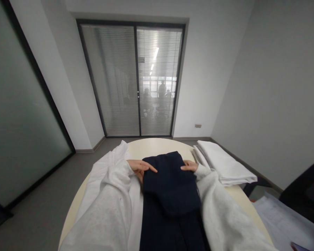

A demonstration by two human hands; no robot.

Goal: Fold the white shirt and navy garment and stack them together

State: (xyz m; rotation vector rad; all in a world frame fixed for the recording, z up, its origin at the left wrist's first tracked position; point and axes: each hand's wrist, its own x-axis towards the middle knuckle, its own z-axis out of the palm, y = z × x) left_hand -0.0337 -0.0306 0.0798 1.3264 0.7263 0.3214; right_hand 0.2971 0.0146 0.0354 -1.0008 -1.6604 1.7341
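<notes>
A dark navy garment [170, 184], partly folded over itself, lies down the middle of the round table and runs out of view at the bottom. My left hand [141, 168] grips the left edge of its folded part, the index finger stretched across the cloth and other fingers partly hidden at the side. On the opposite edge, my right hand [189, 166] pinches the cloth with the thumb on top; its remaining fingers are mostly out of sight beneath. White cloth [104, 170] lies spread under and beside my left sleeve.
A stack of folded white cloth [225, 164] rests at the table's right side. The cream tabletop [151, 143] has a curved far edge. To the lower right are more white material [290, 216] and a black chair [306, 184]. Glass doors with blinds [136, 80] stand beyond.
</notes>
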